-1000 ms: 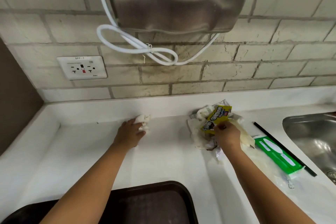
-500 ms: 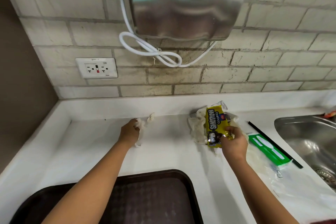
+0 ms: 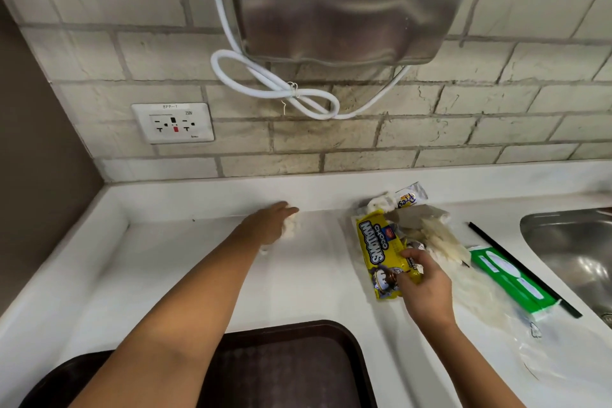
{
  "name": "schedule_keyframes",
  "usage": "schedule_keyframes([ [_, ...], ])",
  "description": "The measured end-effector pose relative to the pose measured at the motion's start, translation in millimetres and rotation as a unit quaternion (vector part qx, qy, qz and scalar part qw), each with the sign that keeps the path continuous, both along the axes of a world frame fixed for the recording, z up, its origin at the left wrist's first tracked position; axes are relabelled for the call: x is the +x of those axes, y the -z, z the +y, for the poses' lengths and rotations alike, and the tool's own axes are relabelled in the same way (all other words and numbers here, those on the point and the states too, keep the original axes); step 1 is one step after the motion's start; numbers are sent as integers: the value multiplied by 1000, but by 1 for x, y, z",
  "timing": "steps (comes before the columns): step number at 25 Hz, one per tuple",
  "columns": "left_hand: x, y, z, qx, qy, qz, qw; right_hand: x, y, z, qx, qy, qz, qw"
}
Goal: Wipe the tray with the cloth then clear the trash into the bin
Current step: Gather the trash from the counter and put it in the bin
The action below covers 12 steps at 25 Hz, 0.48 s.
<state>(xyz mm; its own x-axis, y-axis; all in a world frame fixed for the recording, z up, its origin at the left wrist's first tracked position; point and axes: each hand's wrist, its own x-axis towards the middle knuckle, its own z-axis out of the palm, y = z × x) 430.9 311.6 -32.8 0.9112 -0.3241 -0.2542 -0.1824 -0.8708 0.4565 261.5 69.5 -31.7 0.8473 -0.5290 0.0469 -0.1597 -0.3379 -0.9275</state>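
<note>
A dark brown tray (image 3: 337, 338) lies at the near edge of the white counter, partly under my left arm. My left hand (image 3: 270, 225) reaches to the counter's back edge and holds a small crumpled white tissue (image 3: 291, 228). My right hand (image 3: 420, 285) pinches the lower part of a yellow Choco Mallows wrapper (image 3: 374, 248). Behind the wrapper lies a heap of trash: crumpled white tissue (image 3: 381, 202), another snack wrapper (image 3: 410, 197) and a cream plastic bag (image 3: 443, 242). No bin is in view.
A green cutlery packet (image 3: 510, 278) and a black straw (image 3: 523, 268) lie right of the trash, on clear plastic (image 3: 543, 351). A steel sink (image 3: 576, 252) is at the far right. A steel hand dryer (image 3: 337, 0) with a white cord hangs above; a wall socket (image 3: 172, 122) sits left.
My right hand pulled the yellow wrapper nearer, so it now lies lengthwise. My left hand gathered the tissue into its grip at the back edge.
</note>
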Motion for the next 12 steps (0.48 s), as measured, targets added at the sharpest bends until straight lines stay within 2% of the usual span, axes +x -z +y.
schedule_keyframes([
  [3, 6, -8, -6, 45, 38, 12, 998, 5, 2, -2, -14, -9, -2, 1000],
  [7, 8, -12, -3, 74, -33, -10, 997, 4, 8, 1, -17, -3, 2, 1000],
  [8, 4, -15, 1, 83, -16, 3, 996, 1, 9, 3, -15, -2, 4, 1000],
  [10, -6, -15, 15, 102, 31, 82, 991, -3, 10, 4, -8, 1, 6, 1000],
  [12, -20, -15, 28, 168, 69, 108, 977, -8, 10, 6, -1, -2, 6, 1000],
])
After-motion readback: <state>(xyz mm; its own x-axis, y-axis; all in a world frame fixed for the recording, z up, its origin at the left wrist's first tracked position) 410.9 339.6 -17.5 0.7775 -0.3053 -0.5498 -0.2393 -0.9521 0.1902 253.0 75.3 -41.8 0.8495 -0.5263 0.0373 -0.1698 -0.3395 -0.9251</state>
